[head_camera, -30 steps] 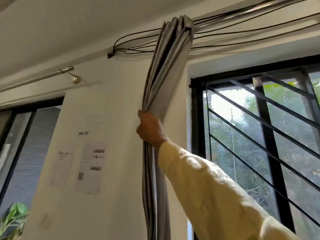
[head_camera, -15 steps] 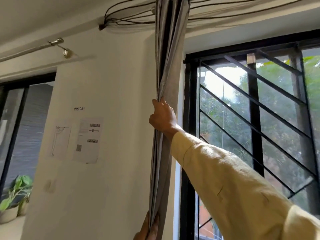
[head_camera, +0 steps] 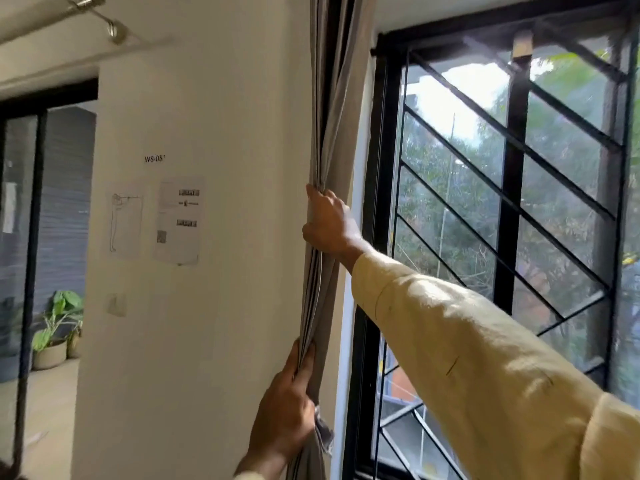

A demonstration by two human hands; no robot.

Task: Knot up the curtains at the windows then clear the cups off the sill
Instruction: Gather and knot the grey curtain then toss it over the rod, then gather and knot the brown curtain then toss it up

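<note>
Office-like room: labelled wall [head_camera: 207, 98], posted instruction sheets [head_camera: 178, 220], barred window [head_camera: 512, 188].

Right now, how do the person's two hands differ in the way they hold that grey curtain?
The right hand grips the curtain high up, with its arm stretched out in a cream sleeve; the left hand grips it low, near the bottom of the view, with only a sliver of cuff showing. The right hand shows its back and knuckles, while the left hand's thumb points up along the folds. Both are closed around the same bunched fabric beside the window frame.
</note>
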